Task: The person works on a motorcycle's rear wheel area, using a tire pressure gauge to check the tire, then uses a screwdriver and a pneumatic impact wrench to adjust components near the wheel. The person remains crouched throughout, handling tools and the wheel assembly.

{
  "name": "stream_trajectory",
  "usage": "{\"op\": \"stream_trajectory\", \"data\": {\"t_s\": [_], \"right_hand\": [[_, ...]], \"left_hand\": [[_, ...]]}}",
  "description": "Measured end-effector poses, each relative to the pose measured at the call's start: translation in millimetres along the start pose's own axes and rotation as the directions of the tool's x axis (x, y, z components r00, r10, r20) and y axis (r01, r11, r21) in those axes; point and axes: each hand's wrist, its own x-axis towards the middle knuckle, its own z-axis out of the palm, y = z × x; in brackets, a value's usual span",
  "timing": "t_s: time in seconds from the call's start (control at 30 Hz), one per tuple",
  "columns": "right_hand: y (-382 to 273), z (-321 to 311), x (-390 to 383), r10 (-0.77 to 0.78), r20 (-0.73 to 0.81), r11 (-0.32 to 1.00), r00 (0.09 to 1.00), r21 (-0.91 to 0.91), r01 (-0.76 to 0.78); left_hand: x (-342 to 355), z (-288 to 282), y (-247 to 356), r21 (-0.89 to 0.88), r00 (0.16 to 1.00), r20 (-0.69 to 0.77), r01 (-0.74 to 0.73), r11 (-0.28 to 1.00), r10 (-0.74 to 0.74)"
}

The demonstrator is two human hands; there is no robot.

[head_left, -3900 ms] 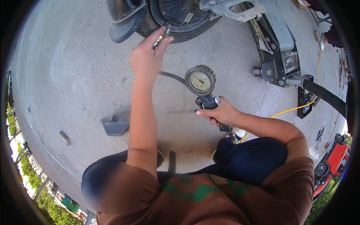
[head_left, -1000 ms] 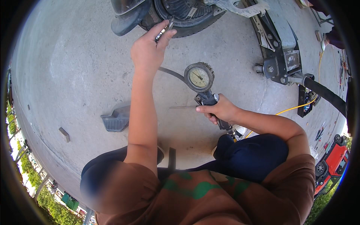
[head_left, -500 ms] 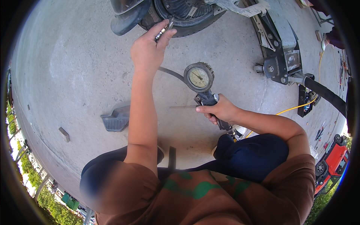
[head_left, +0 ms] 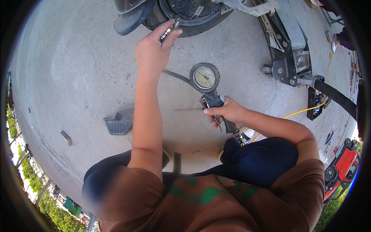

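Observation:
My left hand (head_left: 152, 52) pinches a metal air chuck (head_left: 170, 31) against the wheel (head_left: 206, 30) at the top; where the chuck meets the valve is too small to make out. A black hose (head_left: 178, 75) runs from under that hand to a tire inflator gun. My right hand (head_left: 231, 111) grips the inflator's handle, thumb on top and fingers at its lever. The inflator's round gauge (head_left: 205, 77) faces up, with a pale dial and dark rim. A thin metal rod (head_left: 187, 109) points left from beside my right thumb; I cannot tell whether I hold it.
A floor jack (head_left: 291, 63) with a black-sleeved handle stands at right. Behind it are a black toolbox (head_left: 316, 103) and a yellow hose (head_left: 293, 113). A dark plastic part (head_left: 120, 124) and a small block (head_left: 66, 138) lie on the concrete at left. Another person's shoe (head_left: 334, 44) shows far right.
The fingers of my right hand have eased, and the lever now stands away from the handle. The gauge has tipped slightly up and left. My left hand stays at the wheel.

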Motion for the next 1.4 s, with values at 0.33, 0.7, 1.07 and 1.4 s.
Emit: {"op": "stream_trajectory", "data": {"t_s": [0.33, 0.7, 1.07, 1.4], "right_hand": [[7, -10, 6, 0.009, 0.123, 1.0, 0.992, -0.005, -0.008], [-1, -10, 0, 0.063, 0.198, 0.998, 0.978, -0.003, -0.064], [-4, 2, -6, 0.096, 0.004, 0.995, 0.995, -0.012, -0.096], [-7, 5, -7, 0.069, -0.02, 0.998, 0.997, -0.008, -0.069]], "left_hand": [[1, 3, 3, -0.039, 1.0, 0.017, 0.02, 0.999, -0.019], [3, 7, -2, -0.023, 1.0, 0.015, -0.019, 1.0, 0.019], [2, 5, -1, -0.058, 1.0, 0.016, 0.006, 0.998, -0.005], [2, 4, -1, -0.061, 0.999, 0.029, 0.021, 0.998, -0.019]]}}
